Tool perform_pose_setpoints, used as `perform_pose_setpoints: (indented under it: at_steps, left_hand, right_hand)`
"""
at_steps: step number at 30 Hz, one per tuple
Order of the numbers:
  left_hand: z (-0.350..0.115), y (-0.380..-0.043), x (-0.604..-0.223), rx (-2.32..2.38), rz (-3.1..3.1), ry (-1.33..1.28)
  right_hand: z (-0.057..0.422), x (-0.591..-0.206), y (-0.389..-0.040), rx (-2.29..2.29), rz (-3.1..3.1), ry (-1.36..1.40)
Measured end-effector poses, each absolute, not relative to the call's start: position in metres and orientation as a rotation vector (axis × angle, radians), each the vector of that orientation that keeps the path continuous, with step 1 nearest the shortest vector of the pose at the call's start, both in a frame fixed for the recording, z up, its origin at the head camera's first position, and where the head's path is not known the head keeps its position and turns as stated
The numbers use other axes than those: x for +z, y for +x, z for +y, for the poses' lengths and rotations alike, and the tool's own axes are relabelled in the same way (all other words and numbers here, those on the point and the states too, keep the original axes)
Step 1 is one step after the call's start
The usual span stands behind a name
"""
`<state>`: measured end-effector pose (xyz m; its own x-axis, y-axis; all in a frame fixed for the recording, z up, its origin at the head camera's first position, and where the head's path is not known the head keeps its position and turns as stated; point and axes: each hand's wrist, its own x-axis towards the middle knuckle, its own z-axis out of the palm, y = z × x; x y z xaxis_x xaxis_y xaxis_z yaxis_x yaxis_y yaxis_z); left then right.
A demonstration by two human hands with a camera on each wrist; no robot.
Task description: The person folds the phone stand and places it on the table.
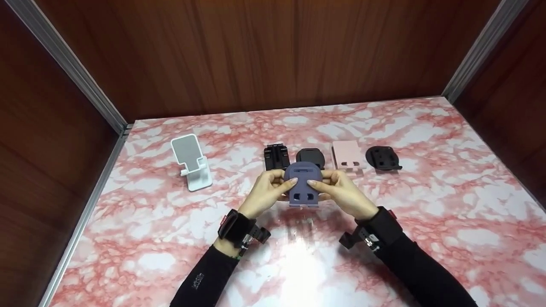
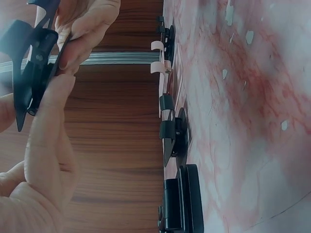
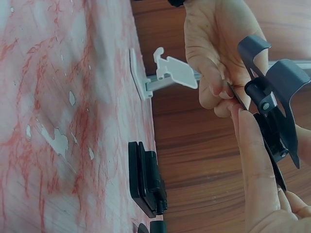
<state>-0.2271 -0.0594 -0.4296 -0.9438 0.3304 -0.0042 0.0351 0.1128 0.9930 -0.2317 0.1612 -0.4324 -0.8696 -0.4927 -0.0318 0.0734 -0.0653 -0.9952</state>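
Observation:
A purple-blue folding phone stand (image 1: 303, 187) is held up above the table between both hands. My left hand (image 1: 266, 192) pinches its left edge, thumb on the front face and fingers behind. On the opposite edge, my right hand (image 1: 347, 194) grips it the same way. From the side, in the right wrist view, the stand (image 3: 286, 104) shows two curved hooks, a hinge and a thin base plate lying close to the back plate. The left wrist view also catches the folded stand (image 2: 36, 63) edge-on, with fingers along its plate.
On the marbled table (image 1: 149, 238) a white phone stand (image 1: 199, 179) stands unfolded at left. Behind the hands lie a folded black stand (image 1: 277, 157), a dark stand (image 1: 310, 156), a pink stand (image 1: 347, 153) and a round-based black stand (image 1: 384, 158). Wooden panels (image 1: 273, 55) enclose the table.

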Motion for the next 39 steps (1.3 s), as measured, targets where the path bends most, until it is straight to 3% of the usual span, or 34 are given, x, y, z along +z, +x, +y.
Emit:
perform_pose_setpoints:
  at_steps: [24, 39]
  left_hand:
    - [-0.064, -0.228, -0.427, 1.992, 2.111, 0.405]
    - [-0.1, -0.246, -0.411, 2.141, 2.205, 0.12]
  right_hand:
    - [0.159, -0.43, -0.231, -1.95, 1.919, -0.493]
    - [0.16, -0.43, -0.23, -1.33, 2.805, -0.85]
